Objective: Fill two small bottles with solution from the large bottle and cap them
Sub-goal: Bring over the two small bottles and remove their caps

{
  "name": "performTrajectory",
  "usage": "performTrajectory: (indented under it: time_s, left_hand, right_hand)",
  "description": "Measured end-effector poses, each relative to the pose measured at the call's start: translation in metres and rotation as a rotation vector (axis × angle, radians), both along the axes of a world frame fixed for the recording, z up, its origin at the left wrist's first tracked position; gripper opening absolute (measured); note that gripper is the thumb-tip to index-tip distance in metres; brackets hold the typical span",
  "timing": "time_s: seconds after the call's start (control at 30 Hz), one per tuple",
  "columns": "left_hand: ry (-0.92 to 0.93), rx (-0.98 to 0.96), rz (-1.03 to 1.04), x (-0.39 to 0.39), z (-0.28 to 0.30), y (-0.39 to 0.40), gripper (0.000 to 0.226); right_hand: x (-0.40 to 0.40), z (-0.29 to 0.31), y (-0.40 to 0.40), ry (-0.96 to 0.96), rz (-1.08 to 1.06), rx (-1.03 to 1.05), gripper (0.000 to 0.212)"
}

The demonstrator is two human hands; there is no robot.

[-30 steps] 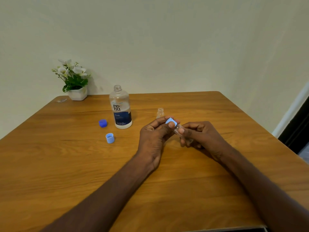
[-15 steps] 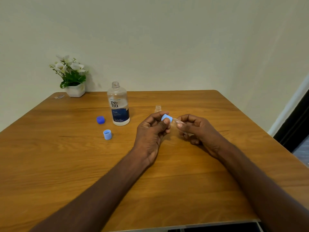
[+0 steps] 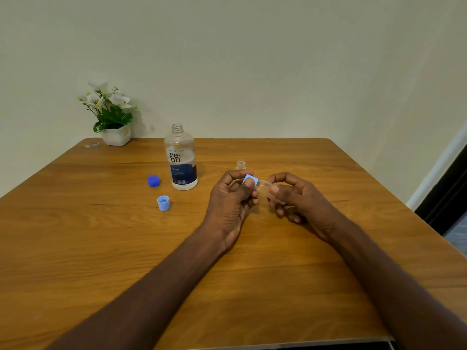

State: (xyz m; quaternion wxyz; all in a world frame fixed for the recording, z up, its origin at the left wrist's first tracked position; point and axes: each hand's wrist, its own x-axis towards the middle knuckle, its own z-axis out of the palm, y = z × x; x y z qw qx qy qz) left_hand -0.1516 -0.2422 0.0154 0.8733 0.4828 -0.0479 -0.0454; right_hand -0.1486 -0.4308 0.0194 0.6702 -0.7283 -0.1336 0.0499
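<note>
My right hand (image 3: 298,198) grips a small clear bottle (image 3: 264,189), tilted with its neck toward the left. My left hand (image 3: 231,198) pinches a light blue cap (image 3: 250,178) sitting on that neck. A second small bottle (image 3: 240,164), uncapped, stands upright just behind my left hand. The large clear bottle (image 3: 180,160) with a blue label stands open to the left. A dark blue cap (image 3: 153,180) and a light blue cap (image 3: 163,203) lie on the wooden table (image 3: 101,236) left of it.
A white pot of flowers (image 3: 113,117) sits at the table's back left corner, with a small clear scrap (image 3: 91,145) beside it. A wall rises behind the table. A dark doorway (image 3: 449,193) lies off the right edge.
Both hands keep working the cap on the small bottle; my left fingers have shifted on the cap. The camera view has drifted slightly.
</note>
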Motion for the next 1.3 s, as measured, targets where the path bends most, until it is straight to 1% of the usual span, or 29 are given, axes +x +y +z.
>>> performTrajectory:
  time_s: [0.07, 0.2, 0.43, 0.53, 0.6, 0.67, 0.8, 0.97, 1.03, 1.13, 1.17, 1.27, 1.3]
  left_hand:
    - [-0.013, 0.007, 0.013, 0.0005, 0.0000, 0.0003, 0.021]
    - [-0.031, 0.025, 0.014, -0.0001, 0.0003, 0.0002, 0.020]
    - [-0.057, 0.001, 0.037, 0.0028, 0.0025, 0.0001, 0.021]
    - [-0.053, -0.006, 0.041, 0.0031, 0.0024, 0.0009, 0.021]
    - [-0.047, -0.012, 0.040, 0.0039, 0.0018, 0.0013, 0.021]
    - [-0.041, -0.013, 0.043, 0.0046, 0.0013, 0.0012, 0.023]
    - [-0.023, -0.021, 0.059, 0.0061, 0.0007, 0.0020, 0.026]
    - [-0.014, -0.034, 0.071, 0.0072, 0.0008, 0.0034, 0.029]
    - [-0.012, -0.034, 0.075, 0.0070, 0.0008, 0.0037, 0.030]
    - [-0.010, -0.031, 0.083, 0.0063, 0.0014, 0.0040, 0.029]
    - [-0.012, -0.031, 0.083, 0.0062, 0.0017, 0.0041, 0.028]
    - [-0.014, -0.025, 0.079, 0.0054, 0.0021, 0.0042, 0.024]
    - [-0.013, -0.023, 0.078, 0.0053, 0.0019, 0.0039, 0.023]
  right_hand:
    - [0.0008, -0.0003, 0.0013, 0.000, -0.008, -0.005, 0.046]
    - [0.0016, -0.0019, -0.0015, 0.024, -0.014, -0.002, 0.037]
    - [0.0050, 0.0016, 0.0009, 0.052, -0.031, 0.012, 0.042]
    - [0.0050, 0.0011, 0.0000, 0.054, -0.023, -0.016, 0.034]
    - [0.0038, 0.0014, -0.0017, 0.058, -0.021, 0.010, 0.031]
    - [0.0032, 0.0027, -0.0022, 0.061, -0.026, 0.030, 0.037]
    - [0.0051, 0.0035, 0.0016, 0.066, -0.034, 0.003, 0.049]
    - [0.0042, 0.0016, -0.0023, 0.069, -0.023, 0.016, 0.035]
    - [0.0041, 0.0024, -0.0026, 0.072, -0.013, 0.025, 0.037]
    - [0.0031, 0.0035, 0.0001, 0.062, -0.012, 0.009, 0.049]
    - [0.0029, 0.0034, 0.0005, 0.060, -0.012, 0.009, 0.050]
    - [0.0017, 0.0025, -0.0013, 0.045, -0.007, 0.031, 0.039]
    - [0.0019, 0.0021, -0.0024, 0.041, -0.002, 0.040, 0.040]
